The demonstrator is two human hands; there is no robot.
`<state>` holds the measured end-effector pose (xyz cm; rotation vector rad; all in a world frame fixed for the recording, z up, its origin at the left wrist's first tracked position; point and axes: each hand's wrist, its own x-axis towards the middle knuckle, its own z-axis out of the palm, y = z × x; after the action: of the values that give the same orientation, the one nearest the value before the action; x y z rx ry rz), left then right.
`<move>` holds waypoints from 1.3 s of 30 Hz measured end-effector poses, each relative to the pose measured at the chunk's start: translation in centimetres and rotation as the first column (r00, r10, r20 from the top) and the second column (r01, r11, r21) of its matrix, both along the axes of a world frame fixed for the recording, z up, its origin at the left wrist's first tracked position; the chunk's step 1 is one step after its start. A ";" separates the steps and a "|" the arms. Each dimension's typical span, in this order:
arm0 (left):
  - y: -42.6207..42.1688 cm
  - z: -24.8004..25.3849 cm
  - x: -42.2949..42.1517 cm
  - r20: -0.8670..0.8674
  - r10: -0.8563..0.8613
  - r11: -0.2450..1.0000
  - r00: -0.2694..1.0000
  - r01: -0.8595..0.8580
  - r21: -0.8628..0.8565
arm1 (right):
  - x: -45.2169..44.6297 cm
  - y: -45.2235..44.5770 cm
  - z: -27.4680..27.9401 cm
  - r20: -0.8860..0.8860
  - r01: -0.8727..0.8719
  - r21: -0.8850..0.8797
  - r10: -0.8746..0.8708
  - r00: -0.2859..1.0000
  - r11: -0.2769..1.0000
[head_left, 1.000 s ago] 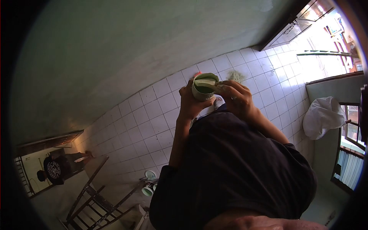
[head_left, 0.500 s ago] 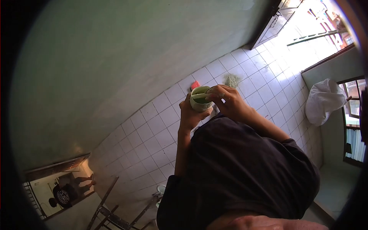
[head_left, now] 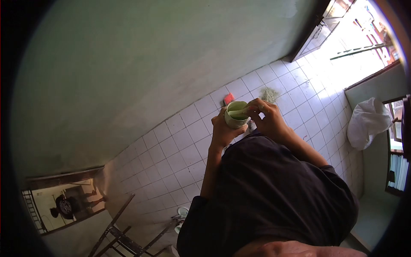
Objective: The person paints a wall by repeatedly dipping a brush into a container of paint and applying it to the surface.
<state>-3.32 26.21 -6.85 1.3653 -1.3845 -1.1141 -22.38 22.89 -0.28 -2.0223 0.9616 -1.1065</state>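
My left hand [head_left: 223, 132] is wrapped round a pale cup-like tub [head_left: 236, 123], held upright in front of my chest. Inside it is green stuff that looks like paint [head_left: 235, 106]. My right hand [head_left: 269, 118] comes in from the right and pinches a pale, flat stick or scraper [head_left: 239, 113]. The far end of that tool lies within the tub's mouth; its exact kind is hard to make out. Part of it is covered by my right fingers.
A small red object [head_left: 229, 99] and a heap of greenish debris [head_left: 269, 94] lie on the tiled floor [head_left: 173, 150] by the wall. A white sack [head_left: 369, 124] is at right, a dark chair [head_left: 124, 240] at lower left. Another person [head_left: 66, 206] is beyond a doorway.
The view has shifted slightly, so hands and tub appear a little further right and lower. The tool in my right hand lies at a different angle in the tub.
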 end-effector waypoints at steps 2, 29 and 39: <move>0.6 -0.3 0.4 -0.007 0.015 1.000 1.000 -0.015 0.000 | 0.4 0.3 0.0 0.016 -0.008 0.041 0.007 1.000 0.999; 4.7 -3.3 4.4 0.260 0.133 0.990 0.956 -0.114 -0.087 | 3.6 1.6 -0.6 -0.133 -0.129 -0.068 0.119 0.984 0.989; 4.2 -4.1 2.8 0.224 0.079 0.995 0.971 -0.064 -0.073 | 2.2 3.0 -1.5 -0.110 0.080 0.140 -0.065 0.992 0.987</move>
<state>-0.54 30.40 -10.93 1.5189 -1.5068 -0.8792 -20.22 25.92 -1.82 -1.9565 1.1437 -0.9468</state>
